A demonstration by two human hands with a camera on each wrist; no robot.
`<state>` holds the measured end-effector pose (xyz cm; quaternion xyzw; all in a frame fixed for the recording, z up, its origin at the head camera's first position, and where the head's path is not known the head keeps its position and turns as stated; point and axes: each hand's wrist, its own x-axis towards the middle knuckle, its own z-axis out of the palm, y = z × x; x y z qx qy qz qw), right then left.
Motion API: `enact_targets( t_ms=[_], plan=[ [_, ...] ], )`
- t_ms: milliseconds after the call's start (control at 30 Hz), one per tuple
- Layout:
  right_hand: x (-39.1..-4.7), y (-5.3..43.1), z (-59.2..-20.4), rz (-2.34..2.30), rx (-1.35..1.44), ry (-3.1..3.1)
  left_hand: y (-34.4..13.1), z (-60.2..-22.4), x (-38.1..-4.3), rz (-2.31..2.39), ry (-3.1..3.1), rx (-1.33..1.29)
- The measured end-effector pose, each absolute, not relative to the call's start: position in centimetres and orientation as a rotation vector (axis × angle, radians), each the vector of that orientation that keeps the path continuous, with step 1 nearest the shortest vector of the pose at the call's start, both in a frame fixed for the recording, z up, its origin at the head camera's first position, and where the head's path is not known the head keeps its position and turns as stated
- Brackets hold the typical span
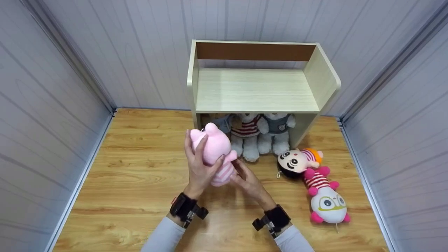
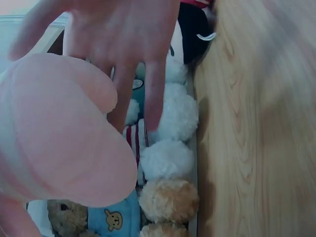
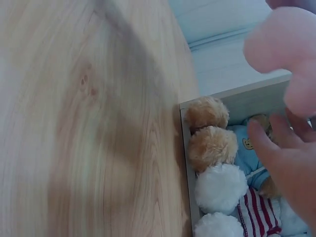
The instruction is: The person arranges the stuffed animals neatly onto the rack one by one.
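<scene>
My left hand (image 1: 199, 166) grips a pink plush toy (image 1: 216, 145) with two rounded ears and a pink-and-white striped body. Its thumb lies across the toy's side and the fingers are round the head; the toy's face is turned away. At the toy's lower body is my right hand (image 1: 250, 180), its fingertips partly hidden behind it. In the left wrist view, the right hand (image 2: 123, 34) shows straight, spread fingers beside the pink toy (image 2: 64, 133). The right wrist view has the right hand (image 3: 296, 168) just below the toy (image 3: 286, 44).
A pale wooden shelf (image 1: 255, 89) stands against the back wall. In its lower compartment sit white plush bears (image 1: 248, 140) and a tan bear in a blue top (image 2: 114, 212). On the floor at right lie a black-haired doll (image 1: 294, 162) and a white-and-pink plush toy (image 1: 327, 204).
</scene>
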<state>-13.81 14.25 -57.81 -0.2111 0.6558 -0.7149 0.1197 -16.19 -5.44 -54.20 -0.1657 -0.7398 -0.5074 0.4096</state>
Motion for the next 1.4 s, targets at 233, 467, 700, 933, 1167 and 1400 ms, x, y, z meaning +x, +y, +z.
enact_targets(
  t_ms=[233, 467, 700, 933, 1167, 1400],
  plan=[
    [-13.6, 13.8, -57.3, -2.031, -0.557, 1.909, -4.6, -53.9, -16.1, -1.320, -1.834, -0.433],
    [-13.4, 13.8, -57.2, -1.914, -0.554, 2.351, -4.2, -54.8, -15.5, -1.358, -1.902, -0.417],
    [-14.0, 14.8, -58.2, -1.579, -0.795, 3.100, -3.8, -54.1, -13.9, -1.824, -1.979, -0.324],
    [-15.4, 15.9, -59.2, -1.310, -1.097, 3.508, -3.6, -52.5, -13.9, -2.335, -1.831, -0.124],
    [-15.5, 16.0, -59.8, -1.076, -1.194, 3.706, -3.0, -51.7, -14.6, -2.404, -1.792, 0.092],
    [-15.7, 17.1, -59.9, -1.024, -1.308, 3.537, -3.6, -51.9, -15.2, -2.383, -1.797, 0.204]
  ],
)
